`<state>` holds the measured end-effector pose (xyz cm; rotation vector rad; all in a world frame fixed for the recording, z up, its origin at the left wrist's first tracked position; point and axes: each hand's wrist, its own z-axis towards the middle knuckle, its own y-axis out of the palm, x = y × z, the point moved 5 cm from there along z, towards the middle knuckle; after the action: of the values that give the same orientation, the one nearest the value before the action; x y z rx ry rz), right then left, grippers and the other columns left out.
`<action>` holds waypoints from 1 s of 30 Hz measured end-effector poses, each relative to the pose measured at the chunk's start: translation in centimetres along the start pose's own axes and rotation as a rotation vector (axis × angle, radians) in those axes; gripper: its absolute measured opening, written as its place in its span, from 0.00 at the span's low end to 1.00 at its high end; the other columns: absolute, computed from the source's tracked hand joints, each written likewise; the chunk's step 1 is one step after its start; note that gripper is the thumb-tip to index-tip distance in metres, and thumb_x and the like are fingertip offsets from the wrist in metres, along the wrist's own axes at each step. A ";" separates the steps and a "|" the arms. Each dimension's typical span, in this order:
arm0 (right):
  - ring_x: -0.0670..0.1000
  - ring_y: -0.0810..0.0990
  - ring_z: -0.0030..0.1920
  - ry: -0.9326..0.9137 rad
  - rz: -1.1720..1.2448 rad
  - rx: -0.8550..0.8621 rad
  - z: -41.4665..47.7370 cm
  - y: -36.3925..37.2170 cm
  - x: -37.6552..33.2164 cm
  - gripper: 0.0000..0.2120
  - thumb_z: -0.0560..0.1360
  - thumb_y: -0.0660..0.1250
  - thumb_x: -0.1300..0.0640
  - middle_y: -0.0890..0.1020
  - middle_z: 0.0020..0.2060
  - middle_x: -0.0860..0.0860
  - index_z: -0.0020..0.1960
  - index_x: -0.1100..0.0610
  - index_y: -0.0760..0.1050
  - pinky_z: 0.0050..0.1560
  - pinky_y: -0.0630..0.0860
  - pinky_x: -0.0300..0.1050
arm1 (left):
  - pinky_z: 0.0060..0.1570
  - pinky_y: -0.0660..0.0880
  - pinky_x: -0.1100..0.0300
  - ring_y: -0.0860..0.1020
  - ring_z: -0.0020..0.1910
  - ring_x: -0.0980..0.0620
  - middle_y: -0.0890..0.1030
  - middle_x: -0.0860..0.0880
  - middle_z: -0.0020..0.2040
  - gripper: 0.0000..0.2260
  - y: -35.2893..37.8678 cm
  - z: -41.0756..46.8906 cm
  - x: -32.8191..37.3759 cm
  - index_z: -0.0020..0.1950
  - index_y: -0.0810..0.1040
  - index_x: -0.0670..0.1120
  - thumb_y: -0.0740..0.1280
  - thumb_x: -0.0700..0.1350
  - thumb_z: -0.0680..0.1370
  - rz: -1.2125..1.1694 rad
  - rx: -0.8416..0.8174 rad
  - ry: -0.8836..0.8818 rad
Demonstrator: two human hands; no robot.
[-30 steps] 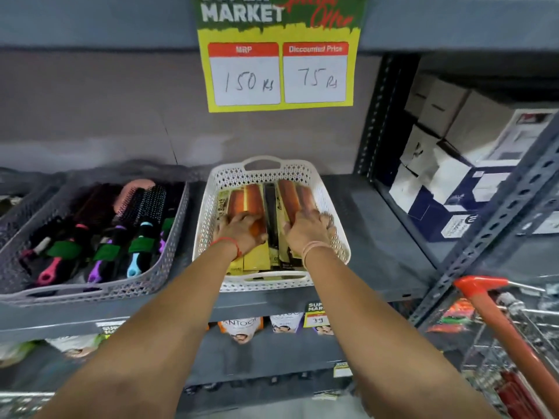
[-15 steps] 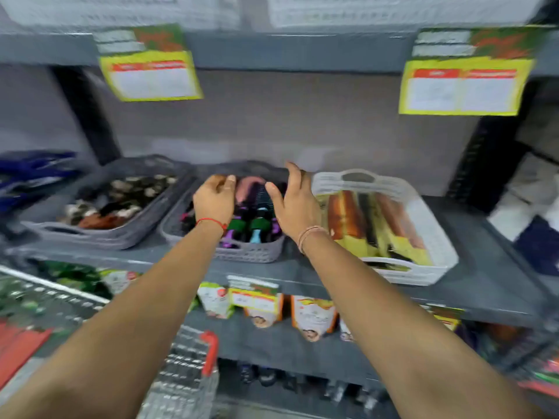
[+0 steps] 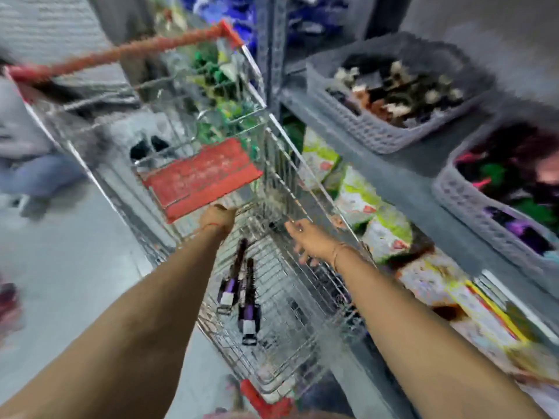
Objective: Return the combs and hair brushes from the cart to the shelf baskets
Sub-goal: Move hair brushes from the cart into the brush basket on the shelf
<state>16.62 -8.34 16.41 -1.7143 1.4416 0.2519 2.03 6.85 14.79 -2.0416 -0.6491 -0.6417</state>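
The view is blurred. Two dark hair brushes with purple labels (image 3: 239,293) lie on the wire floor of the shopping cart (image 3: 290,352). My left hand (image 3: 218,218) reaches into the cart just under the red seat flap (image 3: 199,178), its fingers hidden. My right hand (image 3: 311,243) hovers over the cart's right rim with fingers spread, holding nothing. Both hands are above and beyond the brushes. A grey shelf basket (image 3: 465,204) with colourful brushes sits at the far right.
Another grey basket (image 3: 375,134) with small dark and light items stands on the same shelf (image 3: 402,189). Packets fill the shelf below. Green packaged goods sit in the cart's far end by its red handle (image 3: 121,52). A person (image 3: 21,140) is at the left.
My view swung from the shelf baskets left and down to the cart. Both hands left the baskets and now reach into the cart.
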 end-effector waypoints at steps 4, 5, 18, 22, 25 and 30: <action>0.48 0.70 0.31 0.078 -0.033 -0.153 7.4 3.5 2.9 0.22 0.79 0.58 0.51 0.76 0.42 0.53 0.69 0.60 0.62 0.20 0.67 0.32 | 0.49 0.77 0.57 0.82 0.48 0.45 0.83 0.38 0.48 0.13 3.3 1.7 -5.5 0.42 0.80 0.42 0.63 0.49 0.77 -0.016 0.014 -0.226; 0.49 0.71 0.35 0.089 -0.058 -0.199 8.9 4.6 3.9 0.22 0.78 0.60 0.55 0.78 0.49 0.56 0.69 0.61 0.63 0.23 0.67 0.31 | 0.49 0.76 0.57 0.81 0.49 0.44 0.82 0.37 0.49 0.13 4.2 2.1 -7.1 0.43 0.80 0.41 0.63 0.49 0.77 -0.003 0.015 -0.299; 0.62 0.76 0.60 0.263 -0.438 -0.273 16.5 21.1 12.1 0.33 0.71 0.70 0.48 0.70 0.64 0.58 0.68 0.60 0.58 0.58 0.74 0.55 | 0.64 0.73 0.48 0.74 0.64 0.39 0.75 0.38 0.65 0.31 13.5 9.0 -18.2 0.72 0.65 0.45 0.72 0.42 0.71 0.207 -0.072 -0.523; 0.61 0.80 0.54 0.307 -0.382 -0.186 17.2 22.0 12.2 0.23 0.74 0.67 0.56 0.76 0.59 0.57 0.62 0.57 0.58 0.53 0.78 0.53 | 0.60 0.74 0.50 0.77 0.61 0.42 0.78 0.42 0.60 0.25 14.1 9.3 -19.3 0.63 0.73 0.48 0.74 0.46 0.68 0.258 -0.023 -0.593; 0.60 0.81 0.52 0.337 -0.256 -0.216 16.6 19.9 12.0 0.27 0.69 0.72 0.56 0.81 0.54 0.55 0.61 0.57 0.60 0.50 0.77 0.49 | 0.54 0.78 0.53 0.81 0.51 0.44 0.83 0.41 0.54 0.15 13.7 8.7 -20.0 0.51 0.77 0.46 0.75 0.42 0.66 -0.020 0.022 -0.686; 0.56 0.78 0.53 0.153 -0.406 0.090 17.2 12.1 10.3 0.22 0.71 0.68 0.61 0.76 0.58 0.53 0.63 0.54 0.66 0.48 0.77 0.47 | 0.50 0.75 0.49 0.75 0.56 0.39 0.77 0.38 0.57 0.15 13.5 6.9 -16.7 0.59 0.72 0.41 0.67 0.37 0.73 0.235 0.241 -0.494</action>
<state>15.30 -3.07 -6.42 -1.9372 1.1553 -0.1648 -0.01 2.85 -7.29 -2.0133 -0.7106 0.0845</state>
